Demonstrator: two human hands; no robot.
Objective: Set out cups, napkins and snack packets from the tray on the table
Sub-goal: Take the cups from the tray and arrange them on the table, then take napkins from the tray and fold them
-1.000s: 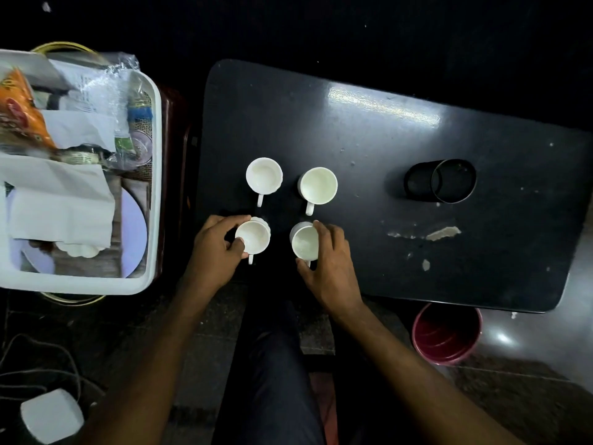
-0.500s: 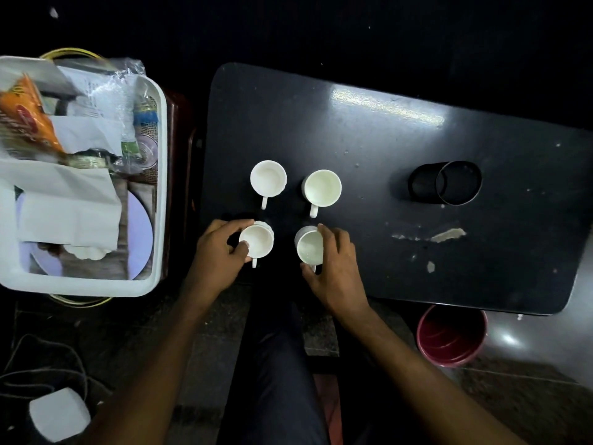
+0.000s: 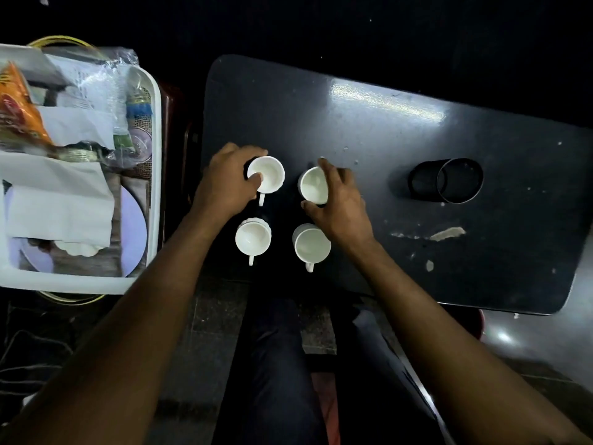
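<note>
Four white cups stand in a square on the dark table (image 3: pixel 385 130), while we see napkins (image 3: pixel 61 207) and an orange snack packet (image 3: pixel 19 114) still in the white tray (image 3: pixel 155 175) at left. Our left hand (image 3: pixel 224 187) curls its fingers around the far-left cup (image 3: pixel 268 174), thumb on the rim; our right hand (image 3: pixel 340 200) grips the far-right cup (image 3: pixel 313 186) between fingers and thumb.

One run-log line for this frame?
cups: four on table | left hand: far-left cup | right hand: far-right cup | napkins, snack packet: in tray
</note>
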